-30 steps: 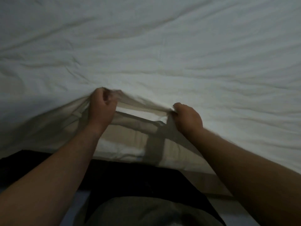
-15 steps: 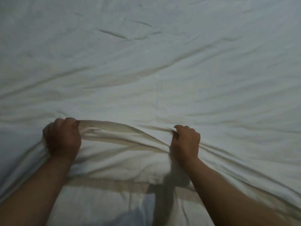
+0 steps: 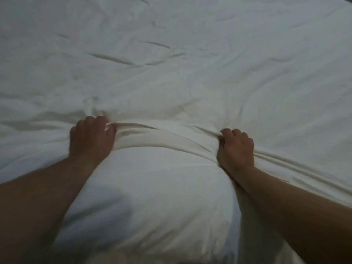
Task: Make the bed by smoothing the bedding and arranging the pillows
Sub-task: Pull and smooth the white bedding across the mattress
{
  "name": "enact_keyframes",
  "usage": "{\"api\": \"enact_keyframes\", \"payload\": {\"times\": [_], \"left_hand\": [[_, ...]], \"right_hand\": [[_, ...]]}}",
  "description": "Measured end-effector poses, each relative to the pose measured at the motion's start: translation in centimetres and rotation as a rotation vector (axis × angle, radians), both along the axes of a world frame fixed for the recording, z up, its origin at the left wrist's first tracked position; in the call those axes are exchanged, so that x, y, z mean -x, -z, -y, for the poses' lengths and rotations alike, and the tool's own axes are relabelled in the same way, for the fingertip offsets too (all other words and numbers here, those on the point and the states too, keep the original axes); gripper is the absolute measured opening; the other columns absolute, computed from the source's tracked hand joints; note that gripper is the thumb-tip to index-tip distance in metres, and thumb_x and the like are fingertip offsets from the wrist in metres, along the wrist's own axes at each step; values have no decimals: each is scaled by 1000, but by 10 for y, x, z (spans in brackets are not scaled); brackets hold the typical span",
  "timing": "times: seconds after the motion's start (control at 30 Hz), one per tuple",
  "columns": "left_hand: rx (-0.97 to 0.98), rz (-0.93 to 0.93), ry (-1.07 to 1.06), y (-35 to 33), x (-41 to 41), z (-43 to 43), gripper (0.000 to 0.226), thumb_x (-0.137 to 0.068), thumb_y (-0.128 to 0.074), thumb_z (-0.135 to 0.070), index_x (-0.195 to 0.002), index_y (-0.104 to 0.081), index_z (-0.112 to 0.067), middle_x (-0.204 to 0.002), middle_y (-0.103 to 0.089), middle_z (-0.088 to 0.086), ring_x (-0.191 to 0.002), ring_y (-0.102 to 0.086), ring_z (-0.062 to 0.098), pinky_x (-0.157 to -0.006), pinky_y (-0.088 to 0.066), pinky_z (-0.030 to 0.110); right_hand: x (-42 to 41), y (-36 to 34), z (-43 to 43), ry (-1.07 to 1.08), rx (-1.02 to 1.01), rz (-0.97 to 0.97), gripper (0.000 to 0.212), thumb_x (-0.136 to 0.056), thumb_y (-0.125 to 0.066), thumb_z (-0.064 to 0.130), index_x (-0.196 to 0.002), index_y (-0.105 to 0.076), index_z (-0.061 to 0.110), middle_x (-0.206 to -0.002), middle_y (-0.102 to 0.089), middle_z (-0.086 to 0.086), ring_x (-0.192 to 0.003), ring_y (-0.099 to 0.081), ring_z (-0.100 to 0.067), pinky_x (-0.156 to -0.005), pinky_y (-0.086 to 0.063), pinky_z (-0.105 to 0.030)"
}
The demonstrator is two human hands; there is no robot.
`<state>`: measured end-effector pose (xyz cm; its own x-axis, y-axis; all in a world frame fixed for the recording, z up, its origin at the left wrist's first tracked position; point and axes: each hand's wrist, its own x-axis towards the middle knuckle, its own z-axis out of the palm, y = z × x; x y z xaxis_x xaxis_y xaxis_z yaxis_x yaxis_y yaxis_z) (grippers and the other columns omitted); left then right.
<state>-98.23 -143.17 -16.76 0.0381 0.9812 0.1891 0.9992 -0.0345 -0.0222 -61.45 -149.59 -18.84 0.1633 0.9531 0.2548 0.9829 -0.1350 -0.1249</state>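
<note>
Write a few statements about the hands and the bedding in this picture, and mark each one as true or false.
1. The left hand and the right hand both grip the white bedding. True.
2. The left hand lies flat and open on the bed. False: its fingers are curled round bunched fabric.
3. A raised fold runs between the two hands. True.
4. The bedding beyond the hands is free of creases. False: several creases cross it.

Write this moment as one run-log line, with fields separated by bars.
step: smoothing | left hand: grips white sheet edge | right hand: grips same edge | sheet: wrinkled
</note>
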Motion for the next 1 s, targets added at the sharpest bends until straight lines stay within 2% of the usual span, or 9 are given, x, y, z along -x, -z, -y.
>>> {"api": "enact_keyframes", "payload": {"times": [0.1,0.2,0.4,0.63,0.77,0.83,1.0], "left_hand": [[9,-52,-6,15,-4,-3,30,-88,-42,-39,-85,-55,-13,-81,-57,22,-76,-56,44,-64,-43,47],[10,-54,-2,20,-5,-17,32,-87,-41,-39,-77,-54,-11,-76,-56,21,-71,-55,44,-60,-42,46],[-17,-41,31,26,-3,-24,30,-89,-42,-36,-78,-55,-11,-72,-52,20,-68,-51,42,-57,-37,47],[-100,85,42,1,0,-28,31,-88,-40,-30,-78,-57,-7,-74,-55,23,-70,-55,45,-61,-42,50],[-257,128,-40,-25,-8,-58,28,-86,-44,-29,-81,-57,-5,-77,-54,26,-72,-54,46,-64,-42,50],[-316,142,-64,-36,-14,-84,26,-86,-46,-27,-83,-58,-4,-80,-55,28,-74,-54,47,-66,-41,49],[-275,111,-97,-25,-21,-136,22,-92,-54,-20,-88,-61,1,-89,-57,31,-83,-54,48,-74,-40,51]], "right_hand": [[-2,22,1,5,-87,24,22,-83,-47,26,-93,-62,13,-81,-57,-13,-72,-52,-36,-63,-35,-40],[-6,29,-11,-10,-119,2,24,-83,-44,27,-92,-61,13,-79,-57,-13,-70,-52,-36,-63,-37,-41],[-6,33,-20,-18,-137,3,21,-84,-45,25,-89,-62,13,-75,-56,-11,-67,-52,-35,-60,-37,-41],[-7,2,-24,-37,-135,-41,22,-83,-44,27,-85,-63,16,-73,-58,-7,-67,-55,-34,-61,-41,-39],[-18,-34,-52,-54,-270,20,13,-83,-51,26,-86,-61,19,-72,-56,-5,-67,-52,-33,-60,-34,-38],[-24,-52,-77,-50,-333,50,15,-83,-50,26,-88,-62,18,-73,-57,-7,-68,-52,-34,-60,-33,-38],[-30,-64,-134,-150,-293,120,27,-84,-42,28,-85,-64,14,-73,-57,-9,-68,-53,-36,-59,-31,-37]]}}
